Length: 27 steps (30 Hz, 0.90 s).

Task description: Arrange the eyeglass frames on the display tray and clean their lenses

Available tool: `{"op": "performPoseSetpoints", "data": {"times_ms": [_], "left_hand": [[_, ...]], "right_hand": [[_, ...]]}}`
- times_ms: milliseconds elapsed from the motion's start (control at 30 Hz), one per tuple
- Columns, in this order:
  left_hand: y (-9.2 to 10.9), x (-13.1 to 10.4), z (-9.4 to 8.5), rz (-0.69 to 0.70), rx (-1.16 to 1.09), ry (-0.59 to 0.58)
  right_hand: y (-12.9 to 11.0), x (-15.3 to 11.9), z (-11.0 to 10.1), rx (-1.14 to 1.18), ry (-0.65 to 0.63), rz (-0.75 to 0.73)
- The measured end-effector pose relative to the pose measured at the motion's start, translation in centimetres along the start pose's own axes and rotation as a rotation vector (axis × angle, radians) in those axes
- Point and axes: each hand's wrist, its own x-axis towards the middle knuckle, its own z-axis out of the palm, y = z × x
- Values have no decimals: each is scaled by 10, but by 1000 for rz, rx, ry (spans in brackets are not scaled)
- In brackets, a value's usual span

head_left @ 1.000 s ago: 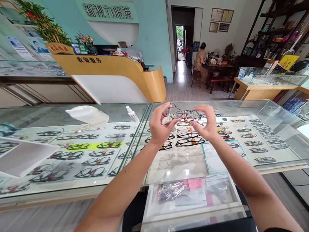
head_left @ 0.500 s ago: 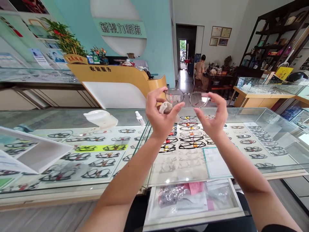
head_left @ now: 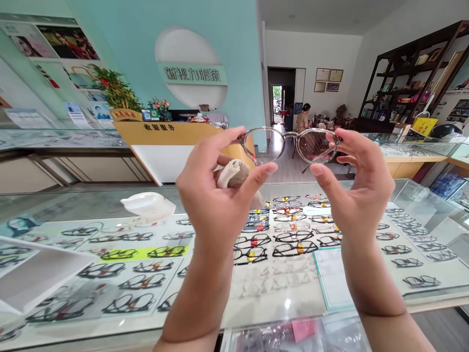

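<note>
A smooth glass counter (head_left: 271,313) stretches below the fingers (head_left: 256,182). Between them is one pair of glasses (head_left: 290,134): two rounded lenses (head_left: 317,145), glossy rims (head_left: 264,128). Left hand (head_left: 216,195) and right hand (head_left: 361,188) each clamp an end; one crumpled wad (head_left: 233,174) sits inside the left fingers.

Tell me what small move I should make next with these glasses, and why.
I'd probably tilt the glasses slightly. The left hand and right hand hold them up by opposite ends, and reddish marks show low on the lens nearer the right hand; a new angle might tell print from reflection.
</note>
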Motion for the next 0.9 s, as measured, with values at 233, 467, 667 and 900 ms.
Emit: {"op": "performPoseSetpoints", "data": {"times_ms": [233,467,667,900], "left_hand": [[7,0,-13,-75,6,-102],[3,2,-11,-160,-18,-158],[0,3,-10,-108,60,-164],[-4,4,-6,-26,143,-103]], "right_hand": [[-1,0,-8,33,-21,68],[-5,2,-9,54,-20,160],[-4,4,-7,45,-10,216],[4,6,-8,21,-107,229]]}}
